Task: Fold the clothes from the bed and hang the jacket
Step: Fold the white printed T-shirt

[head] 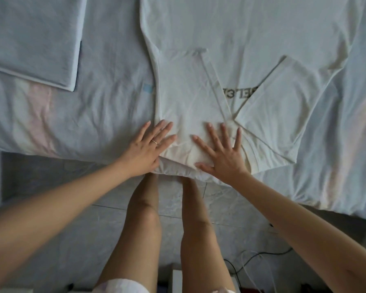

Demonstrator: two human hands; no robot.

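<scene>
White T-shirt, dark lettering; pale blue bedsheet.

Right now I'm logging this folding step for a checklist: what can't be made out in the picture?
Head view:
- Print on the white T-shirt: folded sleeves cover both ends, unreadable.
- T-shirt's far end: cut off by the top edge.
- Folded pale cloth: cut by left and top edges.
- Jacket: not in view.

**Both hands flat on a white T-shirt**

The left hand and right hand press flat on the white T-shirt, sleeves folded inward, at the bed edge; a folded cloth lies far left
</scene>
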